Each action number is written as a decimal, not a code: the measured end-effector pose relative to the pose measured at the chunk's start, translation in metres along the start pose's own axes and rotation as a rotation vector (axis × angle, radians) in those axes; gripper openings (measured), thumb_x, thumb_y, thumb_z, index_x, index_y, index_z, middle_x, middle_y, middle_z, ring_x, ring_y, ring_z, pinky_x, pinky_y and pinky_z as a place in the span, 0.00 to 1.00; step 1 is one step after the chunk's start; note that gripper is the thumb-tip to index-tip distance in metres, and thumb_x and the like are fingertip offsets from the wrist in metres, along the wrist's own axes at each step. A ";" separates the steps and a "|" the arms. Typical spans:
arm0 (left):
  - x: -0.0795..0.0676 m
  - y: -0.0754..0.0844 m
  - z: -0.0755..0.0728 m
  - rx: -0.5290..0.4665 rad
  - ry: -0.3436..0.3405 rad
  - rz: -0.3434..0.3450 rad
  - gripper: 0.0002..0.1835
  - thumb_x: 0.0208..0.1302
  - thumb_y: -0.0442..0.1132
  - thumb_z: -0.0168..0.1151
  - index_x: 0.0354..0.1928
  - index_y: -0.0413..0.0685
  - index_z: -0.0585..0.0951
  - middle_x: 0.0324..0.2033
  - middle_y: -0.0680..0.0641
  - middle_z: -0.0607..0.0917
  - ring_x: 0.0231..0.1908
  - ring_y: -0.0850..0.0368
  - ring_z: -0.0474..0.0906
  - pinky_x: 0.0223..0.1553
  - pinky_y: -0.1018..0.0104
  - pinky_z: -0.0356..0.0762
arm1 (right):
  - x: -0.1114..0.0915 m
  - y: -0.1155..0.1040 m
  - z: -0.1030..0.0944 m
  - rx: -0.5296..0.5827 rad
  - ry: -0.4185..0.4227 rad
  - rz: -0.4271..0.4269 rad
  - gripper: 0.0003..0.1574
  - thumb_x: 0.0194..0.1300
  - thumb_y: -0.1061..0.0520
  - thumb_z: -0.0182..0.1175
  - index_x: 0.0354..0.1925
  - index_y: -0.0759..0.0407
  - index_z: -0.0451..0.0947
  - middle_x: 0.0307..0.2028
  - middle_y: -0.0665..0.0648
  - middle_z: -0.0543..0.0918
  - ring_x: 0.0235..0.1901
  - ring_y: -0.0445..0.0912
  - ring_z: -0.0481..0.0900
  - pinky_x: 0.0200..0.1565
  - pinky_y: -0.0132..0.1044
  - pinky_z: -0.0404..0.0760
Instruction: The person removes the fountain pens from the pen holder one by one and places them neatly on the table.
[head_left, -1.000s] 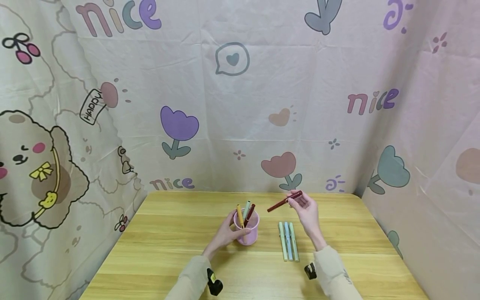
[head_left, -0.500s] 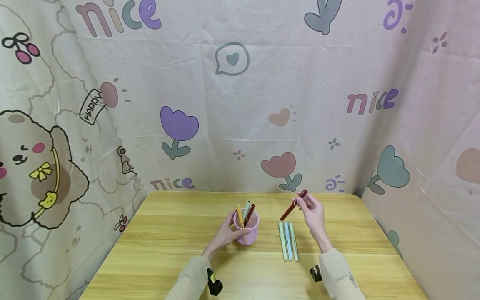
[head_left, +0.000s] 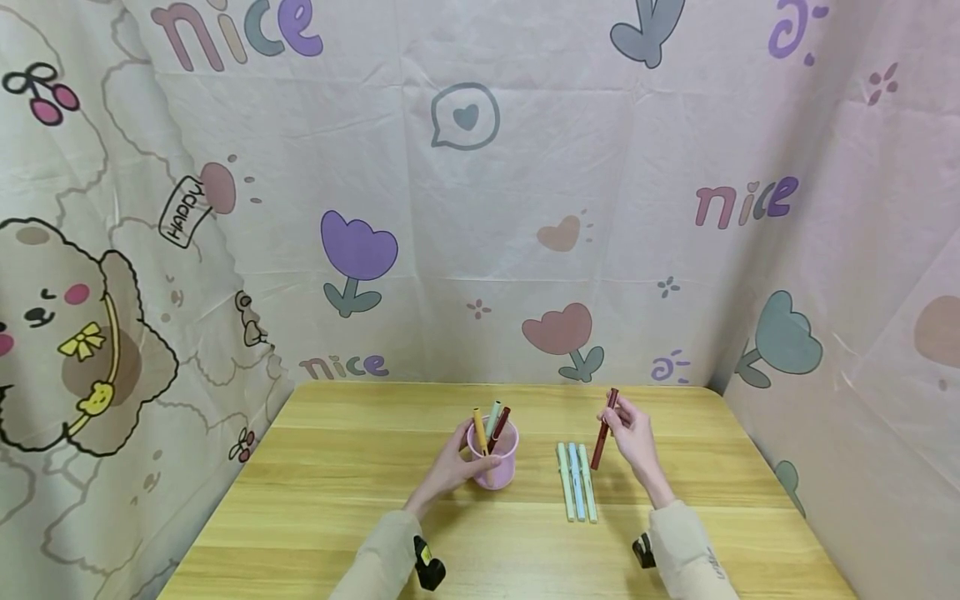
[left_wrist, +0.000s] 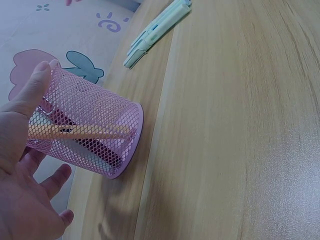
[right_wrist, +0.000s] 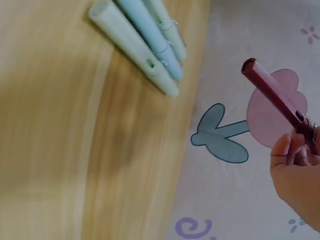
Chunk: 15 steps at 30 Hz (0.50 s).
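Observation:
A pink mesh pen holder (head_left: 506, 475) stands on the table, my left hand (head_left: 450, 467) gripping its left side with thumb and fingers. Inside it lean a yellow pen (head_left: 479, 429), a pale green pen (head_left: 495, 413) and a dark red pen (head_left: 502, 423). My right hand (head_left: 634, 435) pinches another dark red pen (head_left: 601, 446) near its upper end. That pen slants steeply, its lower end just right of a row of three pens: pale green (head_left: 566, 487), light blue (head_left: 577, 487) and a second green one (head_left: 588, 492). In the right wrist view the held dark red pen (right_wrist: 272, 92) is raised.
The wooden table (head_left: 337, 483) reaches back to a printed cloth backdrop (head_left: 465, 250), which also hangs at both sides. Black wrist devices (head_left: 429, 568) sit at the sleeves. The row of pens lies to the right of the pen holder.
My right hand has moved right and a little nearer, turning the dark red pen from a shallow slant to nearly upright. My left hand and the pen holder have stayed put.

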<state>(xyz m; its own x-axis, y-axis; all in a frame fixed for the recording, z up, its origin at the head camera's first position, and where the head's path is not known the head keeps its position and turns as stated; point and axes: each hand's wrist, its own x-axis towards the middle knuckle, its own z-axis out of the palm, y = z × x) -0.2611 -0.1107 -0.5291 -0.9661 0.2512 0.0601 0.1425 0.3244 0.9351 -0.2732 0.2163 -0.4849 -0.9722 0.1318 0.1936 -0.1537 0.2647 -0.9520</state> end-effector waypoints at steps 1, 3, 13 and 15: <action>0.000 0.000 0.000 -0.002 0.001 -0.001 0.51 0.58 0.45 0.75 0.78 0.43 0.56 0.72 0.29 0.65 0.72 0.29 0.63 0.70 0.26 0.59 | 0.000 0.001 -0.001 -0.016 -0.020 0.021 0.27 0.76 0.65 0.51 0.70 0.71 0.65 0.44 0.69 0.86 0.36 0.29 0.79 0.40 0.25 0.79; 0.000 0.000 0.000 -0.001 0.000 -0.004 0.51 0.58 0.45 0.75 0.78 0.44 0.56 0.73 0.30 0.65 0.72 0.29 0.62 0.70 0.26 0.59 | 0.000 0.005 -0.004 -0.046 -0.052 0.048 0.28 0.76 0.66 0.50 0.70 0.71 0.64 0.48 0.72 0.84 0.39 0.33 0.80 0.42 0.26 0.79; 0.002 -0.004 -0.001 0.028 -0.009 -0.020 0.53 0.58 0.52 0.75 0.78 0.44 0.55 0.73 0.31 0.64 0.73 0.30 0.61 0.71 0.27 0.56 | -0.005 0.017 -0.007 -0.177 -0.123 0.069 0.25 0.69 0.65 0.60 0.61 0.77 0.73 0.40 0.69 0.86 0.32 0.38 0.78 0.36 0.28 0.79; 0.001 -0.004 -0.001 0.027 -0.008 -0.020 0.53 0.58 0.52 0.75 0.78 0.44 0.55 0.73 0.31 0.65 0.73 0.30 0.61 0.71 0.27 0.57 | -0.006 0.020 -0.008 -0.186 -0.123 0.073 0.25 0.68 0.65 0.61 0.60 0.78 0.74 0.39 0.70 0.87 0.30 0.38 0.79 0.33 0.28 0.79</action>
<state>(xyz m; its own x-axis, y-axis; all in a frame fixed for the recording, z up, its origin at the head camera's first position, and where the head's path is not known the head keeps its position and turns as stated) -0.2630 -0.1121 -0.5322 -0.9670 0.2519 0.0390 0.1296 0.3540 0.9262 -0.2688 0.2284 -0.5032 -0.9955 0.0428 0.0850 -0.0583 0.4316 -0.9002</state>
